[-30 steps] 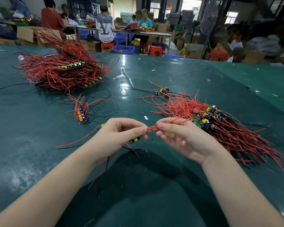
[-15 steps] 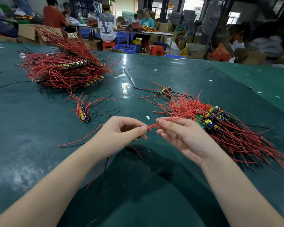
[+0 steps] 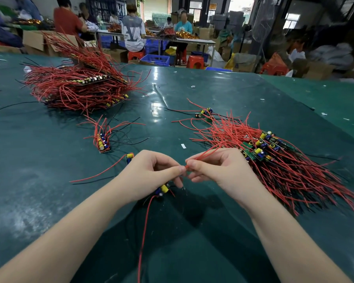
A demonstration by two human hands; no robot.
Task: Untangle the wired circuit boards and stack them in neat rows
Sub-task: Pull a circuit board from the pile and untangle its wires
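Little has shifted since the earlier frames: both hands keep working one red insulated wire [image 3: 202, 155]. Judged step: freeing a small wired circuit board [image 3: 163, 188] under the left hand [image 3: 151, 176], which grips it. The right hand [image 3: 217, 170] pinches the wire leading toward the tangled pile [image 3: 274, 160]; next, pull it clear gently.

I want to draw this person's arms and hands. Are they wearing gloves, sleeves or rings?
No gloves: the left hand and right hand are bare. Both forearms are bare too, with no sleeves in view. I see no rings, watch or bracelets. The fingernails look short and unpainted.
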